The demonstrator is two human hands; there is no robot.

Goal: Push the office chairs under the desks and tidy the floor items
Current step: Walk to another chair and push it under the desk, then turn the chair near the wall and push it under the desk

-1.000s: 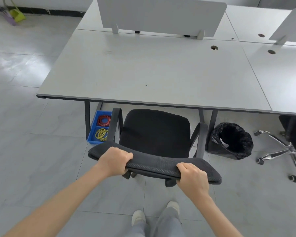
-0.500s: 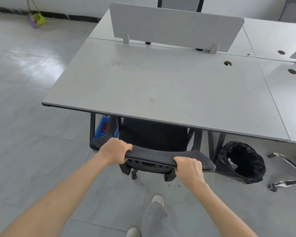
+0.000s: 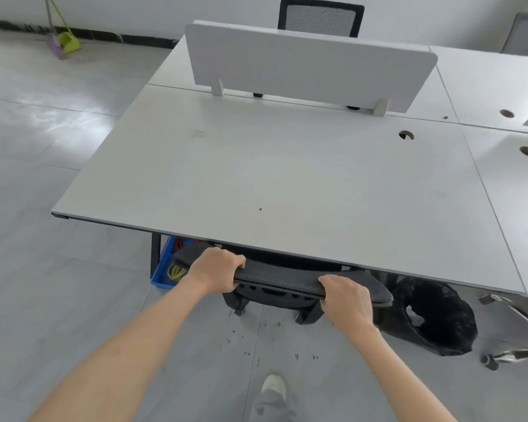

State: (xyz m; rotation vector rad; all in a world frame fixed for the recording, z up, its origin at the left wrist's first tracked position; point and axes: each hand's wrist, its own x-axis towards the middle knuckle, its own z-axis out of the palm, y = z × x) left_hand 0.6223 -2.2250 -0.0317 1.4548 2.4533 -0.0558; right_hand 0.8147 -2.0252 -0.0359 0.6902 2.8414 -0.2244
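A black mesh office chair (image 3: 282, 278) stands at the near edge of the grey desk (image 3: 272, 178), its seat hidden under the desktop and only the top of its backrest showing. My left hand (image 3: 215, 269) grips the left part of the backrest top. My right hand (image 3: 346, 300) grips the right part, fingers curled over the rim. A blue bin (image 3: 168, 269) with yellow and red wire coils sits on the floor under the desk's left end, beside the desk leg. A black-lined waste bin (image 3: 433, 318) stands on the floor to the chair's right.
A chrome chair base (image 3: 512, 351) juts in at the right edge. Another mesh chair (image 3: 320, 18) stands behind the white divider panel (image 3: 311, 68). A green dustpan and broom (image 3: 64, 44) lean at the far wall. Dark crumbs dot the floor near my shoe (image 3: 273, 386).
Both hands have pushed the chair forward; its seat and armrests have slid under the desktop, and I have stepped closer to the desk.
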